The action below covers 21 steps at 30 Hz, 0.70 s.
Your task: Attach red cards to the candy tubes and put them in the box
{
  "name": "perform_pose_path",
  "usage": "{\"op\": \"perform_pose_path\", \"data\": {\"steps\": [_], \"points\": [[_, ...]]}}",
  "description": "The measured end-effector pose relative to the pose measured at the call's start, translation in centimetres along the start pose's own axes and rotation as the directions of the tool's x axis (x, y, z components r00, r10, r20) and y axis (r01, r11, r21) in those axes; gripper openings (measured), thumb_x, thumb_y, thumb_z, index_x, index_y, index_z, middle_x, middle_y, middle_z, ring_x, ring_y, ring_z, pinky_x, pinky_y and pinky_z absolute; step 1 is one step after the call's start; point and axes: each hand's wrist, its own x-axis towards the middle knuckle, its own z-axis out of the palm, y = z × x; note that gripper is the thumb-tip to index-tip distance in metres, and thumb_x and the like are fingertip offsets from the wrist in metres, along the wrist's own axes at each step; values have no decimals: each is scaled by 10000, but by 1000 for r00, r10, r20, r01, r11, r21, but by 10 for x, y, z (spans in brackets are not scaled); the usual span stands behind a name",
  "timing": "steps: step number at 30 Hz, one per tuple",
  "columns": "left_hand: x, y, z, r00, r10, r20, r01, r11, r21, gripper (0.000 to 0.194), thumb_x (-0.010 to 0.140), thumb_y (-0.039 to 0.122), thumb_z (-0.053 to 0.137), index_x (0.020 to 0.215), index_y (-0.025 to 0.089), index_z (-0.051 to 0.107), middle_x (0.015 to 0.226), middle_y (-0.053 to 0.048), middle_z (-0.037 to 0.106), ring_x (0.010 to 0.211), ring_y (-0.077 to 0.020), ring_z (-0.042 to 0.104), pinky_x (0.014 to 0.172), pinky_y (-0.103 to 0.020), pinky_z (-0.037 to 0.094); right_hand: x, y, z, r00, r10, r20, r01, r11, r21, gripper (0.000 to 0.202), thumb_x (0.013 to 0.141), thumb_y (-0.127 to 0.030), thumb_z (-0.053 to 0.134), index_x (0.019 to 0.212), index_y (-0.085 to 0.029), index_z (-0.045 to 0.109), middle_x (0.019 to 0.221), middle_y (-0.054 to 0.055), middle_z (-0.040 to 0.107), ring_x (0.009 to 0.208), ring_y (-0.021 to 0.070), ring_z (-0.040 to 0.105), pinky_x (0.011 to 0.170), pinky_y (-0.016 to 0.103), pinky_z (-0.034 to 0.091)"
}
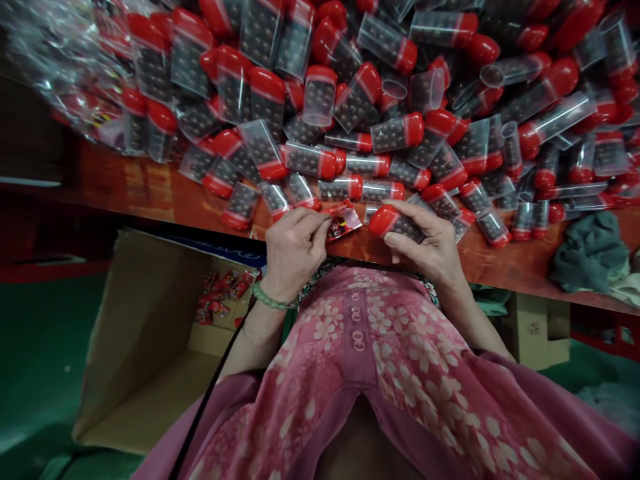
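At the front edge of the table, my left hand (299, 248) pinches the left end of a small printed red plastic packet (345, 221). A green bead bracelet (271, 297) circles that wrist. My right hand (425, 241) grips a clear plastic bottle with a red cap (404, 224), its cap pointing left toward the packet. Dark round beads show through its wall, partly covered by my fingers. The packet and the bottle are apart by a small gap. Just beyond both hands lie several more red-capped bottles (310, 160) of dark beads.
A large heap of such bottles (370, 93) covers the back of the reddish table (150, 187). Crinkled clear bags (65, 73) lie at left. An open cardboard box (135, 333) below holds red packets (223, 293). A grey-green cloth (593, 250) lies at right.
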Motion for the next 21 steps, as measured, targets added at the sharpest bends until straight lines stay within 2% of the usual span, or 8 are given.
{"op": "perform_pose_path", "data": {"steps": [3,8,11,15,18,21], "points": [[0,-3,3,993,-44,-110,38,998,-51,119,907,223,703,817,194,776,768,-11,757,722,-144,696,682,-268,533,1,5,-6,998,59,37,-63,989,130,460,846,-520,816,1264,-357,713,728,-64,680,446,110,578,444,276,538],[1,-2,0,970,-113,-217,90,989,-116,144,845,271,795,731,200,740,717,11,736,660,-127,666,615,-258,506,5,14,-10,999,33,6,-34,995,95,679,679,-529,934,1268,-321,671,868,-34,719,550,120,599,468,263,529],[2,0,-3,969,-107,-221,73,985,-156,175,851,320,815,739,207,740,730,16,747,682,-132,685,641,-266,538,6,14,-6,999,39,-2,-38,994,102,631,754,-595,859,1279,-311,653,823,-32,708,541,132,602,473,280,535],[1,0,-4,983,-45,-179,7,978,-210,143,860,317,827,805,200,767,776,2,769,704,-133,700,679,-267,562,8,10,-1,998,51,34,-56,981,187,536,842,-606,775,1267,-303,653,804,-33,725,487,121,600,460,279,522],[-2,-3,-3,999,6,-44,-13,985,-170,112,929,275,743,878,186,787,851,-24,783,776,-147,717,728,-271,572,9,10,1,996,61,58,-71,978,194,462,880,-555,761,1253,-302,661,801,-42,727,499,112,610,496,271,523],[-4,-4,-4,997,20,74,-11,993,-121,179,985,231,632,976,164,798,951,-56,790,871,-172,726,790,-292,583,10,12,1,996,59,68,-69,985,157,431,906,-519,748,1266,-297,668,824,-38,732,536,111,627,540,270,533]]}}
